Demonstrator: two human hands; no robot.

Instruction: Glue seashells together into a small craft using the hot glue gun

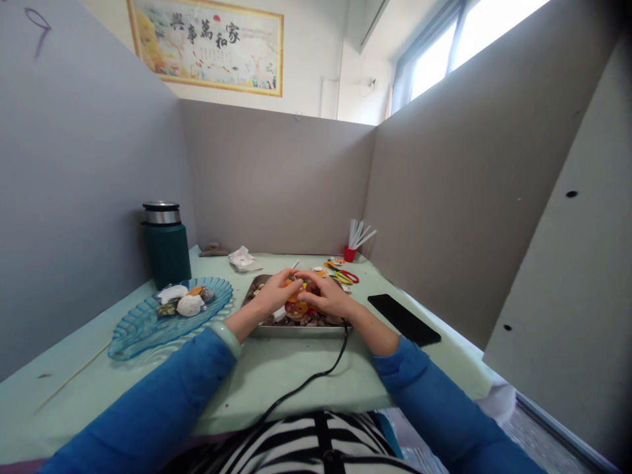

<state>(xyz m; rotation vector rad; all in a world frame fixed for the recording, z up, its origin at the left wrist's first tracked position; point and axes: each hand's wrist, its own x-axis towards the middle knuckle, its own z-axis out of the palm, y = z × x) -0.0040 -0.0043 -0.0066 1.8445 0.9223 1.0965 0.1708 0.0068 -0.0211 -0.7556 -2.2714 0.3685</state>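
Over a metal tray (301,332) in the middle of the table, my two hands meet around a small orange, yellow and red shell ornament (297,307). My left hand (276,293) grips it from the left, thumb and fingers bent inward. From the other side my right hand (330,296) holds it, its fingertips close to those of the left. The fingers hide the ornament's upper part. Loose shells and bits (266,320) fill the tray beneath. A black cable (316,376) runs from beside my right wrist toward my lap.
On the left, a blue shell-shaped plate (128,339) holds several shells, near a green bottle (168,253). A crumpled tissue (243,259), scissors (350,277) and a red cup of white sticks (350,253) stand farther back. A black slab (402,319) lies right. Grey partitions (276,184) enclose the table.
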